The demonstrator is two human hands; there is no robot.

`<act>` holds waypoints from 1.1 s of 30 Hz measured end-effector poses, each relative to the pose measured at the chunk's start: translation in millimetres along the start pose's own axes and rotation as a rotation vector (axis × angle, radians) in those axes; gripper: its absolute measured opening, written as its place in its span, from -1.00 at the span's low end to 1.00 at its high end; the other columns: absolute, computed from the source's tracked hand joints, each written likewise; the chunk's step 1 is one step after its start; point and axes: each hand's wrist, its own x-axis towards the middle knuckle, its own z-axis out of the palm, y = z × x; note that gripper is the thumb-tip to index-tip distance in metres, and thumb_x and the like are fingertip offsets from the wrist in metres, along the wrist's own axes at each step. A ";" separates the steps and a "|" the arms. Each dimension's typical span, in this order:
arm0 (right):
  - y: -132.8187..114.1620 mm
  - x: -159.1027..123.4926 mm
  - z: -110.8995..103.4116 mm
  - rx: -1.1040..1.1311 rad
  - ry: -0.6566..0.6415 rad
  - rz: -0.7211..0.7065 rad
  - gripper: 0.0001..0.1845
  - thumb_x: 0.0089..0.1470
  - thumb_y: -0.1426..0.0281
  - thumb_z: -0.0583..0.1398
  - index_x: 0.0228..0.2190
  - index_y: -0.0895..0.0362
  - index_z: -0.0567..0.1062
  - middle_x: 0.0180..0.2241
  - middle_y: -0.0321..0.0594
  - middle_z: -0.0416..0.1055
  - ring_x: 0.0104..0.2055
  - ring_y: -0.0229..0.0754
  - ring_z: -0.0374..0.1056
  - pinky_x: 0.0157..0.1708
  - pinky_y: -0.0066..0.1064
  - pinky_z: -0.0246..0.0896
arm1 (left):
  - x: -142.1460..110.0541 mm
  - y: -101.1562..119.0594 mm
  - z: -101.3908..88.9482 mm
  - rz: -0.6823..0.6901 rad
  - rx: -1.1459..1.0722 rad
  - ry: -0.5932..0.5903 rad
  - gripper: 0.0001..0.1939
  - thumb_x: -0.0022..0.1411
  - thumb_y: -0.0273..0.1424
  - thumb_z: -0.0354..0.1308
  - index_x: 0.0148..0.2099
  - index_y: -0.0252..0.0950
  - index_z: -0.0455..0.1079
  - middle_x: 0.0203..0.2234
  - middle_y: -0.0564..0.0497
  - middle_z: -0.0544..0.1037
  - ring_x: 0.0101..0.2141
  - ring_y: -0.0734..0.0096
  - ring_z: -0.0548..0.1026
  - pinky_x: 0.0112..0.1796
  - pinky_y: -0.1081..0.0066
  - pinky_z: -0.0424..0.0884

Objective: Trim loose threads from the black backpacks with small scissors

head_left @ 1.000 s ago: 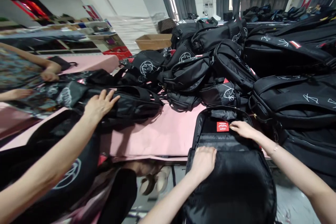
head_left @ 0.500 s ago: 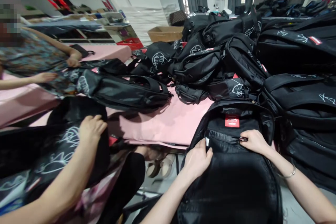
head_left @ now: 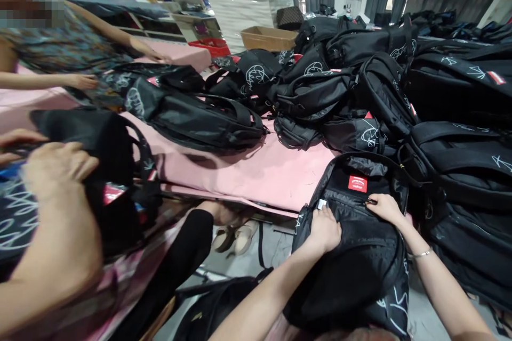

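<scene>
In front of me a black backpack [head_left: 352,277] lies opened up, its dark lining showing and a red label [head_left: 357,183] sewn inside at the top. My left hand [head_left: 326,228] is closed on the inner pocket's fabric at the left end, just below a small white tag [head_left: 321,204]. Between the thumb and fingers of my right hand [head_left: 384,210] is a dark zipper pull, at the right end of the inner pocket's zipper. White line drawings mark the bag's outside at its lower right.
Black backpacks [head_left: 316,93] pile up beyond and to the right on the pink-covered table [head_left: 260,176]. At left, a co-worker's hand [head_left: 60,168] grips another black bag [head_left: 90,144]. A second person stands behind the bag [head_left: 196,117] at far left. A cardboard box [head_left: 268,38] sits farther back.
The open backpack's front panel has sagged and folded down, showing white drawings. My left hand has shifted right along the pocket; my right still holds the zipper pull. The neighbour's bag has turned.
</scene>
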 end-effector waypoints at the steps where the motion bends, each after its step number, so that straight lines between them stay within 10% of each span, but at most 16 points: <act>1: 1.6 2.1 1.5 -0.007 -0.008 0.007 -0.75 0.01 0.30 0.04 -0.48 0.10 0.48 -0.47 -0.26 0.43 -0.41 -0.24 0.31 -0.46 -0.50 -0.05 | 2.1 0.5 1.5 -0.001 0.004 0.006 -0.39 0.22 -0.29 -0.19 0.14 -0.74 0.12 0.06 -0.54 0.19 0.00 -0.16 0.28 -0.07 0.09 0.10; 17: 13.1 31.7 18.0 -0.076 -0.045 0.068 -0.70 0.07 0.20 0.05 -0.37 0.09 0.50 -0.39 -0.22 0.46 -0.32 -0.19 0.36 -0.46 -0.49 0.01 | 18.9 3.5 25.8 -0.016 0.059 0.055 -0.46 0.18 -0.39 -0.13 0.12 -0.70 0.18 0.05 -0.47 0.23 0.07 -0.17 0.21 -0.01 0.01 0.09; 28: 23.4 64.0 -27.9 -0.172 0.407 0.326 -0.45 0.16 0.47 -0.14 0.18 0.23 -0.04 0.06 0.18 0.05 -0.13 0.02 0.30 -0.22 -0.22 0.16 | 18.8 4.1 24.7 -0.033 0.067 0.041 -0.47 0.20 -0.39 -0.12 0.09 -0.75 0.19 0.04 -0.49 0.23 0.08 -0.22 0.17 0.02 0.02 0.08; 33: 27.6 76.9 -31.7 -0.180 0.360 0.376 -0.55 0.09 0.59 -0.13 0.00 0.29 0.26 -0.16 0.13 0.29 -0.20 0.02 0.34 -0.28 -0.24 0.19 | 16.7 2.9 23.9 -0.044 0.059 0.043 -0.49 0.20 -0.38 -0.12 0.08 -0.69 0.24 0.05 -0.44 0.25 0.09 -0.19 0.17 0.05 0.02 0.03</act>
